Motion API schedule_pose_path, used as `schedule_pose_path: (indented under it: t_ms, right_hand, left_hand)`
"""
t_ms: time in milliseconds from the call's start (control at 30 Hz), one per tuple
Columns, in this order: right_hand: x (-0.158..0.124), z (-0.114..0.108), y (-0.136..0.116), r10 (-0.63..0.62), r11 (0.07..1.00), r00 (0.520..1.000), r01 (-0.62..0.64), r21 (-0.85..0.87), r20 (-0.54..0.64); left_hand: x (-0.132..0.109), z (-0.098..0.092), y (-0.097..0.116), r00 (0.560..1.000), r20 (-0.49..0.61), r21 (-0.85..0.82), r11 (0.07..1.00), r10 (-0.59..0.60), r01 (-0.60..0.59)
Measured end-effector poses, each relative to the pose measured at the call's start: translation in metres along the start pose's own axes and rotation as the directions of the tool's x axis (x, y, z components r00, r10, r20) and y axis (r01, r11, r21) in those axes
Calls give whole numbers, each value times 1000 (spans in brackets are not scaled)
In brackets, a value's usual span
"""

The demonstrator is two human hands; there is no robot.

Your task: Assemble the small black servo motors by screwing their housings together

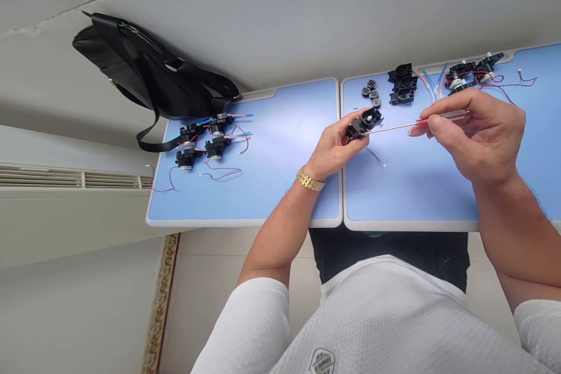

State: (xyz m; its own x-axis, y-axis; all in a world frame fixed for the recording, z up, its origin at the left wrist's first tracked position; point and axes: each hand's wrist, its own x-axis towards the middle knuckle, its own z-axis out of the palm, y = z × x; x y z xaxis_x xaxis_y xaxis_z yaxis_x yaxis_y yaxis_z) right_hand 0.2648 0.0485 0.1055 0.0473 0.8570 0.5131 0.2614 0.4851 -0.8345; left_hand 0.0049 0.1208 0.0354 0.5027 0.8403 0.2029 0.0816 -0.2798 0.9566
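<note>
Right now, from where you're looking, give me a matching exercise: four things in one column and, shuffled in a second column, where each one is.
Things:
1. Gold bracelet watch
2. Black zippered bag
3. Red-handled screwdriver
4. Black plastic housing

Places:
A. In the right hand
B. On the left wrist
C. Beyond the blue table
D. In the left hand

Pairs: 1B, 2C, 3A, 4D

Left hand (335,149) covers much of the black plastic housing (364,123); screwdriver (394,127) tip lost against it; desk (546,117) right end cut off by frame.
</note>
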Motion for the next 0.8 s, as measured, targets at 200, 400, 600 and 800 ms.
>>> schedule_pose_path:
  t_ms: [200, 400, 600, 800]
  right_hand:
    - [1, 2, 3, 10, 999, 1000, -9, 31, -18]
    - [0, 2, 7, 13, 1000, 999, -13, 1, -38]
    - [0, 1, 11, 38, 998, 997, -42, -53, -61]
    - [1, 1, 12, 55, 995, 997, -60, -84, -57]
  left_hand:
    - [-3, -3, -8, 996, -26, 143, 987, 80, -75]
    - [-4, -5, -10, 992, 58, 50, 992, 111, -114]
    - [-5, -6, -5, 991, 135, -87, 996, -19, 31]
    - [-6, -5, -3, 989, 143, -126, 990, -41, 60]
